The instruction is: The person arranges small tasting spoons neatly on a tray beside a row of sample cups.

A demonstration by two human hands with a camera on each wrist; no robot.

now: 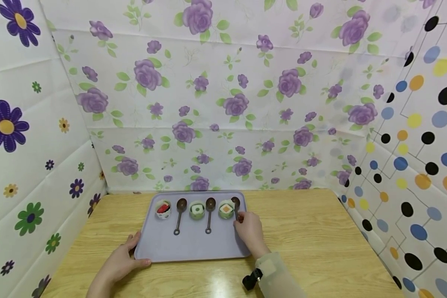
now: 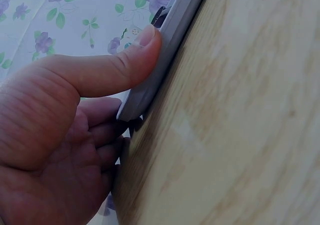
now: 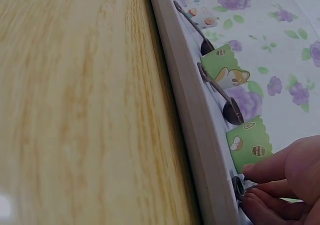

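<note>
A lavender tray (image 1: 193,252) lies on the table with three paper cups and three dark spoons in a row. My left hand (image 1: 120,260) grips its near left corner; in the left wrist view the thumb (image 2: 142,50) presses the rim while the other fingers reach around the corner. Farther right, my right hand (image 1: 251,231) pinches the handle of the rightmost spoon (image 1: 236,203), beside a green cup (image 1: 226,211) with a white and orange piece. In the right wrist view, the handle's ring end (image 3: 238,187) shows at the fingertips.
Left of that cup lies the middle spoon (image 1: 210,205), then a green cup (image 1: 196,212) with a white piece, the left spoon (image 1: 181,205) and a white cup (image 1: 163,211) with a red piece. The wooden table (image 1: 301,223) meets patterned cloth walls (image 1: 216,161).
</note>
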